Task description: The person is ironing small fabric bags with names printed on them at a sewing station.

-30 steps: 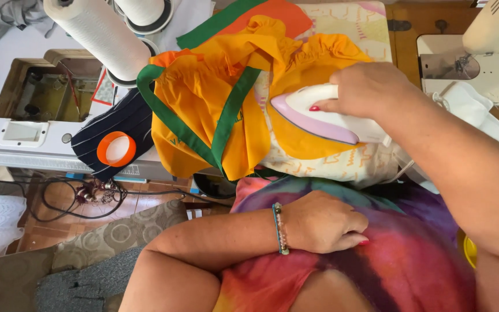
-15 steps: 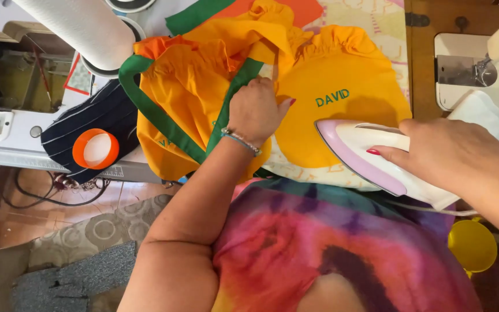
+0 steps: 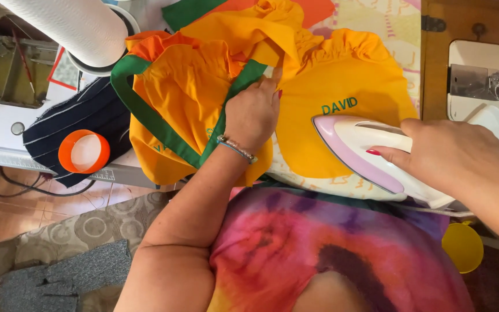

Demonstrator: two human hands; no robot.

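Left hand (image 3: pixel 253 112) lies flat, fingers together, pressing the yellow fabric (image 3: pixel 342 124) beside its green strap (image 3: pixel 215 138); half a second ago it lay in about the same place. Right hand (image 3: pixel 451 153) grips the iron (image 3: pixel 371 156), now on the fabric's lower right edge, slightly further in than before. An orange lid (image 3: pixel 84 151) sits at left.

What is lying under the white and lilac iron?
The iron, held by the right hand, rests on the flat yellow fabric piece, which lies on a patterned ironing cover. The fabric directly beneath its soleplate is hidden.
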